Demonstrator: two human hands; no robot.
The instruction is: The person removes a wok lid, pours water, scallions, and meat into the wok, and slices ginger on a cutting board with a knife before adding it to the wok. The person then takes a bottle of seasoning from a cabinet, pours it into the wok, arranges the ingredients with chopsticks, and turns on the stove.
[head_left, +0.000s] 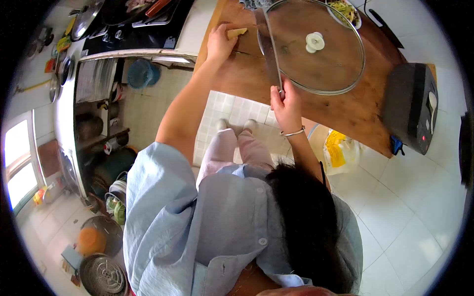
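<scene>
A pale yellow piece of food (236, 33), perhaps ginger, is held by my left hand (220, 43) at the left edge of the wooden counter (316, 106). My right hand (286, 103) grips the handle of a wide-bladed knife (269, 49). The blade points away from me, to the right of the yellow piece and apart from it. A round glass lid (315, 69) with a white knob lies just right of the knife, which overlaps its left rim.
A plate of shredded food (344, 13) sits at the far right. The black stove (136, 37) with a pan is on the left. A black appliance (410, 106) stands at the counter's right end. Below it are a bin with a yellow bag (335, 149).
</scene>
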